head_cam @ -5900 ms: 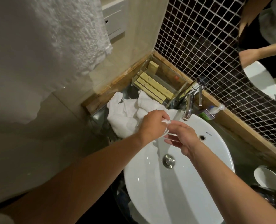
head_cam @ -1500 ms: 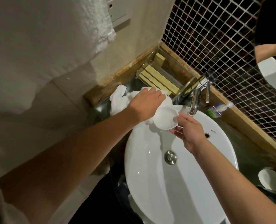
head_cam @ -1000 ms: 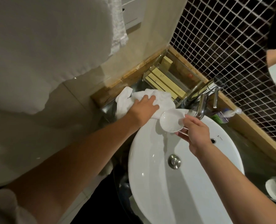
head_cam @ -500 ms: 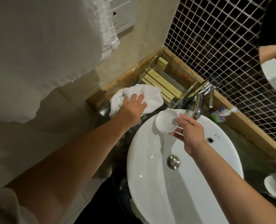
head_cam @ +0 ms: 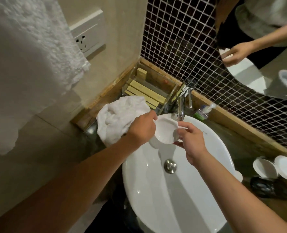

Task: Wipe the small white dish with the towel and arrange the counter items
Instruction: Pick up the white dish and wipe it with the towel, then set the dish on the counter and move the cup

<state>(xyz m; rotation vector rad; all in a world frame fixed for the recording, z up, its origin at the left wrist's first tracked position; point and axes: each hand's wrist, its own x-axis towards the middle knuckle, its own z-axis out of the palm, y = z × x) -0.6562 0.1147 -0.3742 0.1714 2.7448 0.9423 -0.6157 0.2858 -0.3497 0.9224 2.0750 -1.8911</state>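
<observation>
The small white round ceramic dish [head_cam: 166,132] is held tilted above the back rim of the white oval ceramic basin [head_cam: 181,190], just below the spout of the chrome tap [head_cam: 181,108]. The right hand [head_cam: 192,145] pinches the dish at its right edge, thumb on the inner face and the other fingers curled behind it. The left hand [head_cam: 141,130] grips the opposite edge, fingers closed on the rim with a fold of the crumpled white terry towel [head_cam: 120,118] caught under them. The bulk of that towel is bunched over the back of the left hand and spills onto the dark counter [head_cam: 250,148] to the left of the basin.

In the basin's floor sits a round chrome drain plug [head_cam: 170,166]. Behind the towel, in the corner, stands a clear-walled tray holding pale wooden slats [head_cam: 146,95]. Just right of the tap lies a small clear bottle with a white pump top [head_cam: 204,110], resting against the wooden upstand beneath the dark mosaic tiles [head_cam: 181,47].

Well apart on the right of the counter, two more round white dishes [head_cam: 275,167] sit side by side, touching, with a dark glossy object [head_cam: 267,187] just in front of them that I can't make out. A large white towel [head_cam: 26,56] hangs at the left wall, beside a white wall socket [head_cam: 89,34].
</observation>
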